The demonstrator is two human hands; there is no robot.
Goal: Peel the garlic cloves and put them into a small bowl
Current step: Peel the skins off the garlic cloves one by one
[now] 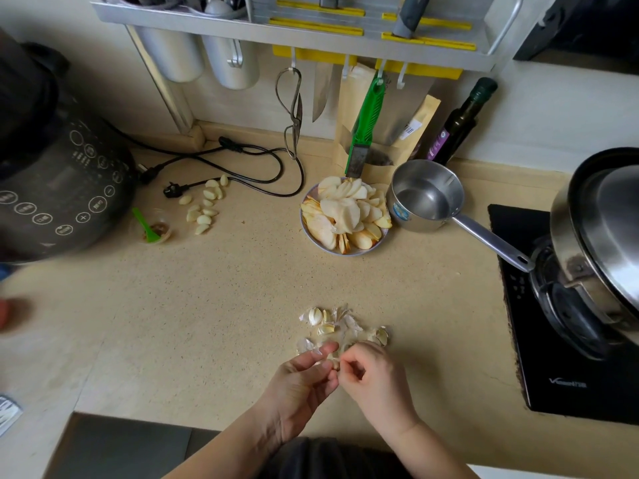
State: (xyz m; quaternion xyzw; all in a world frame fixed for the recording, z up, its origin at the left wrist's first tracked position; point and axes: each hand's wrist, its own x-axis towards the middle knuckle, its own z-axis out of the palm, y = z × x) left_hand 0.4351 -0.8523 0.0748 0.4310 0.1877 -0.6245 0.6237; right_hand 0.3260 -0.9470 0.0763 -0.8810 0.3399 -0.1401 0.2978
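Both hands working near-centre over the beige surface [242,305]. Left hand [301,378] w/ fingers curled, pinching a garlic clove [333,361] at the fingertips; right hand [366,375] also curled, thumb + forefinger pinching the same clove from the right, so both grips are closing on it. Clove is sitting between the two hands, mostly hidden, can't tell how much skin is on it. Just beyond the hands: pile of skins and unpeeled cloves [340,328] lying on the surface. Peeled cloves [205,205] lying loose far left, next to a small clear cup [157,227] w/ a green spoon [145,224] in it. Far centre: plate of sliced fruit [345,216], steel saucepan [427,195] touching its right side. Black appliance [58,174] at far left, cooktop [567,340] w/ lidded pot [601,243] at right.
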